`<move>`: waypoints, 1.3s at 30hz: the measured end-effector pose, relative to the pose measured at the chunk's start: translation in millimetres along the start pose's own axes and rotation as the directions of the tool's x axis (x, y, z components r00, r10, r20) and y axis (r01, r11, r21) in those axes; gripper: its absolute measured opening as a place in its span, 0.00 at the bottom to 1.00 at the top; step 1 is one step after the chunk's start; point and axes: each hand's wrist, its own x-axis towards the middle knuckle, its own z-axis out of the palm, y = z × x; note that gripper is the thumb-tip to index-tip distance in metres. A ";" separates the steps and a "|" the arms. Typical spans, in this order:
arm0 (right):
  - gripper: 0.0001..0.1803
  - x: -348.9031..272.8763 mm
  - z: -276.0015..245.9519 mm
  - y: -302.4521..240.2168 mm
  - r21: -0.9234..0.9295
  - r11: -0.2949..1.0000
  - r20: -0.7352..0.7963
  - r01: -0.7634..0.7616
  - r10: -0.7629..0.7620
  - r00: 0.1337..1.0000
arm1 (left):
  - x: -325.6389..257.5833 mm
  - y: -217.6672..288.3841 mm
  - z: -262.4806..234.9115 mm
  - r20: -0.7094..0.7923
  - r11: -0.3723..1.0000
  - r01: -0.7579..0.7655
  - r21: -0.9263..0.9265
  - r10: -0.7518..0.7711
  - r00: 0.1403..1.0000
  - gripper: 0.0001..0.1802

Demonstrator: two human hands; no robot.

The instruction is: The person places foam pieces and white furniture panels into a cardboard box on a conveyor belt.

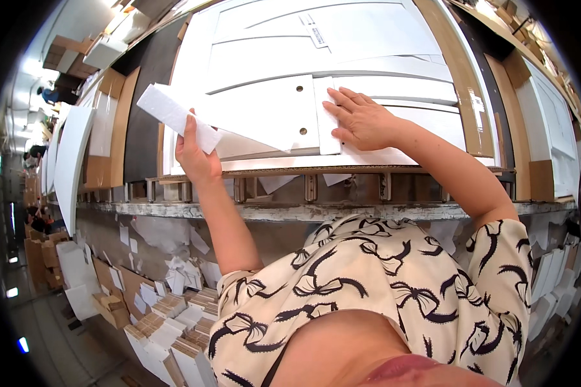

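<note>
My left hand (200, 161) grips one end of a white foam strip (168, 115), thumb up along its near side, and the strip slants up and away to the left of that hand. My right hand (366, 124) is loose and flat, palm down, fingers spread, clutching nothing; its fingertips lie at the right edge of a narrow white piece (326, 119), though I can't tell if they press on it. Between my hands lies a white panel (258, 106) with two round holes (299, 88) near its right end. Beyond both hands more white boards (381, 29) fill the cardboard box (476, 138), and a sticker (315, 31) sits there. Nearer me than my hands run metal rollers (311, 188) and a worn rail (271, 211).
</note>
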 end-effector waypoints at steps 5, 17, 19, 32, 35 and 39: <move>0.32 -1.8 5.3 -3.3 0.089 0.996 -0.040 -0.017 0.021 0.999 | 3.1 0.3 -8.9 -0.022 1.000 0.030 0.006 -0.030 0.999 0.21; 0.40 13.5 6.9 -21.4 -0.039 0.994 0.003 -0.101 0.101 0.995 | 11.3 5.6 -17.0 0.009 0.998 0.012 0.055 -0.012 1.000 0.22; 0.40 13.3 10.8 -20.9 -0.036 0.993 -0.044 -0.112 0.110 0.993 | 13.0 6.0 -17.0 -0.005 0.999 0.013 0.034 -0.013 1.000 0.22; 0.28 -8.8 -46.2 -10.4 0.691 0.720 -0.383 0.068 0.286 0.878 | -55.5 12.3 65.6 0.321 0.988 0.033 0.151 -0.080 0.944 0.34; 0.28 -79.0 -76.9 -19.0 0.909 0.353 -0.305 0.221 0.202 0.931 | -97.3 2.0 122.2 0.513 0.984 -0.046 0.171 -0.050 0.857 0.38; 0.34 -140.4 -56.9 -26.1 0.823 0.488 -0.500 0.292 0.377 0.780 | -156.2 -29.1 192.4 0.580 0.978 -0.096 0.185 -0.029 0.814 0.32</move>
